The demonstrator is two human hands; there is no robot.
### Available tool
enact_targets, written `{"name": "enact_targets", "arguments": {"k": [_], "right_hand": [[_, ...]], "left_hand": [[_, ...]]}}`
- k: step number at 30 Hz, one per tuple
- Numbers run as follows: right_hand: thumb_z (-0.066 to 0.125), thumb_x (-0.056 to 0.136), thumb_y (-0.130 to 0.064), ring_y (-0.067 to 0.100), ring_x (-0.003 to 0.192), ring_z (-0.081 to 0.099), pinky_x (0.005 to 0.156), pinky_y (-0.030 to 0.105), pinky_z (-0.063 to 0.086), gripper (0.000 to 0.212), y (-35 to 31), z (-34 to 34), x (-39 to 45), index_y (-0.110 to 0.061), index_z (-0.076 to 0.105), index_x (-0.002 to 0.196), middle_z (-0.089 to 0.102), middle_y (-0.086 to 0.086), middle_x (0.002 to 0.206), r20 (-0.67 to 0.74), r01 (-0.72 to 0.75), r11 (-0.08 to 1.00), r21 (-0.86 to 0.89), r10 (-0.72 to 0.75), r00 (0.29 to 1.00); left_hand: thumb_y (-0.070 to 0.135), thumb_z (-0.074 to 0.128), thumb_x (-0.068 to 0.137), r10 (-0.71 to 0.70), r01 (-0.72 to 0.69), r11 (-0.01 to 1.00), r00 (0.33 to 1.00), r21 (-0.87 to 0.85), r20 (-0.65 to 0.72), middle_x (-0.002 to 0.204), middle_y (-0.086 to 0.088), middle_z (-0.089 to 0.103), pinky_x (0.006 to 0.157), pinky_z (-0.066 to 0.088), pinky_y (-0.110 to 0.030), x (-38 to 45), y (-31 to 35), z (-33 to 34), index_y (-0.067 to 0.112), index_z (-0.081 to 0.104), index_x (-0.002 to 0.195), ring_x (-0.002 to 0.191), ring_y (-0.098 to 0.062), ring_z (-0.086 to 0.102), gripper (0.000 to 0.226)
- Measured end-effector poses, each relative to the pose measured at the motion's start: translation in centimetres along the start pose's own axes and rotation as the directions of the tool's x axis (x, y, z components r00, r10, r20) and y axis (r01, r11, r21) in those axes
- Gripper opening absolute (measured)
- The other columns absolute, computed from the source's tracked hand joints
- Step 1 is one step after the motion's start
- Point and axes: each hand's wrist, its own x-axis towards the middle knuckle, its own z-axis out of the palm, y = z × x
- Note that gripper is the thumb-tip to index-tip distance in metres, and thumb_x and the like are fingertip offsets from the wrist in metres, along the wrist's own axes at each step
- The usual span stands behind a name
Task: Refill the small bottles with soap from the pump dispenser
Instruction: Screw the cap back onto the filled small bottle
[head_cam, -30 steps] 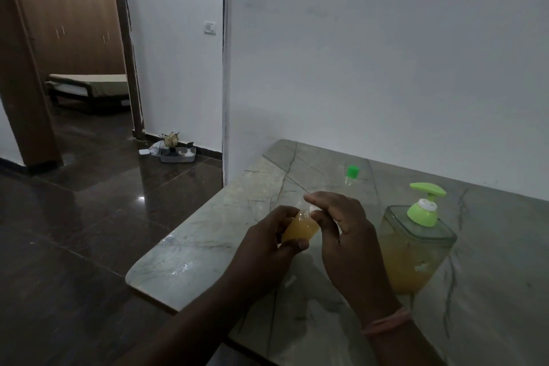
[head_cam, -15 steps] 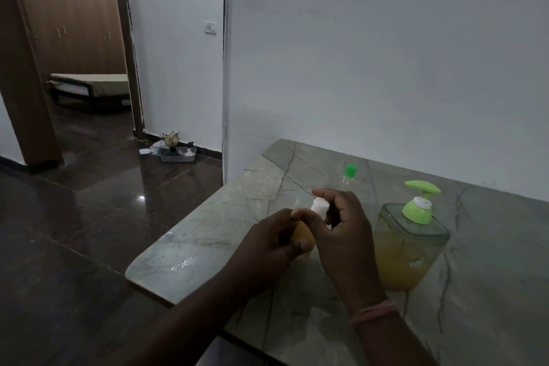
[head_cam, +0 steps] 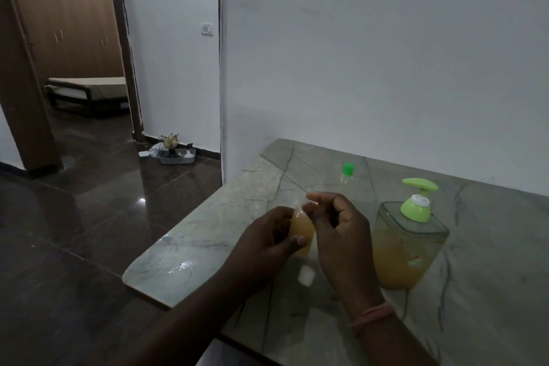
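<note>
The left hand [head_cam: 267,235] is wrapped round a small bottle [head_cam: 302,230] of amber soap, thumb across its front, holding it upright above the counter [head_cam: 208,249], likely so nothing spills. The right hand [head_cam: 335,226] is pinched at the bottle's mouth, fingertips closed together; whether they grip a cap or only the neck cannot be told (the tips hide it). A white blur [head_cam: 306,275] shows below the bottle, possibly a loose cap, too smeared to say whether it lies on the stone. Just right of the hands stands the pump dispenser [head_cam: 411,235], partly full, its nozzle turned away to the right. Behind the hands, near the wall, a second small bottle with a green cap [head_cam: 348,169] stands apart, seemingly empty.
</note>
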Motion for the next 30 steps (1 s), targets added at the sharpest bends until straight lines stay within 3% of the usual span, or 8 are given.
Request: {"name": "enact_targets", "arguments": {"k": [3,6,8,12,16,19,25,30], "right_hand": [[0.058,0.097,-0.014,-0.01,0.094,0.061,0.075,0.008,0.05,0.015,0.5,0.5,0.1,-0.024,0.064,0.107,0.066,-0.015,0.101,0.024,-0.041,0.999,0.012,0.041,0.999],[0.052,0.099,-0.028,-0.004,0.082,0.06,0.069,0.014,0.046,0.007,1.0,0.4,-0.1,-0.023,0.057,0.101,0.061,-0.011,0.09,0.054,-0.003,0.994,-0.108,0.009,0.999],[0.047,0.099,-0.043,0.005,0.067,0.053,0.06,0.022,0.043,0.027,0.0,-0.4,-0.6,-0.019,0.054,0.091,0.054,-0.005,0.076,0.113,0.081,0.99,-0.114,-0.069,0.991],[0.053,0.091,-0.054,0.009,0.075,0.05,0.063,0.021,0.043,0.032,-3.6,-1.9,-3.3,-0.022,0.054,0.088,0.05,-0.008,0.085,0.481,0.323,0.939,-0.117,-0.231,0.846],[0.067,0.083,-0.054,-0.003,0.093,0.049,0.071,0.012,0.042,0.034,-2.7,-2.3,-5.5,-0.037,0.05,0.106,0.043,-0.022,0.106,0.629,0.337,0.902,-0.268,-0.101,0.771],[0.072,0.079,-0.055,-0.002,0.083,0.05,0.065,0.013,0.042,0.039,-2.2,-1.9,-5.6,-0.038,0.048,0.105,0.047,-0.021,0.1,0.635,0.271,0.918,-0.289,-0.028,0.772],[0.066,0.09,-0.024,0.002,0.073,0.057,0.06,0.016,0.046,0.013,-1.9,-1.3,-4.8,-0.033,0.059,0.098,0.059,-0.013,0.086,0.647,0.238,0.929,-0.282,0.001,0.762],[0.058,0.095,-0.025,0.007,0.077,0.067,0.067,0.03,0.059,0.01,-2.2,-2.5,-1.8,-0.035,0.058,0.096,0.065,-0.009,0.087,0.326,0.074,0.981,-0.181,-0.011,0.945]], "left_hand": [[0.027,0.074,0.088,-0.025,0.025,1.0,0.999,-0.003,-0.038,0.115,0.002,0.069,0.086,0.06,-0.036,0.2,0.1,0.1,0.021,0.06,0.124,0.104,-0.013,0.068,0.04],[0.026,0.073,0.089,-0.037,0.043,0.998,0.993,0.046,-0.109,0.117,0.004,0.067,0.085,0.057,-0.027,0.2,0.2,0.2,0.019,0.059,0.125,0.104,-0.01,0.065,0.039],[0.024,0.071,0.091,-0.066,0.066,0.998,0.987,-0.003,-0.146,0.118,0.001,0.067,0.087,0.058,-0.033,0.2,0.2,0.0,0.017,0.059,0.125,0.106,-0.013,0.066,0.037],[0.021,0.068,0.093,-0.113,0.103,0.993,0.978,-0.066,-0.175,0.116,0.006,0.065,0.078,0.055,-0.022,0.3,0.2,-0.7,0.019,0.056,0.124,0.101,-0.005,0.064,0.033],[0.021,0.067,0.094,-0.138,0.125,0.989,0.97,-0.077,-0.2,0.121,0.004,0.062,0.077,0.055,-0.023,0.3,0.2,-0.6,0.018,0.054,0.131,0.106,-0.01,0.063,0.039],[0.021,0.067,0.094,-0.133,0.124,0.991,0.969,-0.057,-0.209,0.118,0.008,0.059,0.073,0.052,-0.018,0.3,0.4,-0.5,0.02,0.053,0.131,0.103,-0.007,0.06,0.04],[0.022,0.067,0.093,-0.126,0.116,0.991,0.969,-0.059,-0.213,0.117,0.009,0.059,0.073,0.05,-0.017,0.2,0.4,-0.6,0.021,0.054,0.128,0.099,-0.002,0.059,0.037],[0.025,0.07,0.092,-0.097,0.086,0.995,0.97,-0.059,-0.225,0.118,0.005,0.066,0.086,0.057,-0.03,0.2,0.2,-0.6,0.023,0.058,0.123,0.106,-0.01,0.065,0.034]]}}
